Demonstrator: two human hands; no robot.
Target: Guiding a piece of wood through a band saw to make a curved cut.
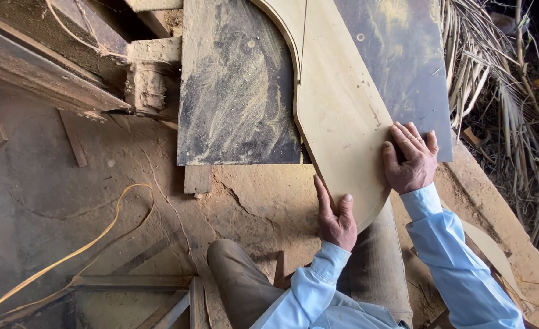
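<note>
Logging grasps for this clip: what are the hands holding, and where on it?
A curved plywood board: left hand grips its rounded near edge, right hand presses flat on its right edge.

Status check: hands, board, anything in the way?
Left hand gripping the board at its near curved edge. Right hand flat on the board's right side. Board lies on the dusty saw table; nothing blocking.
</note>
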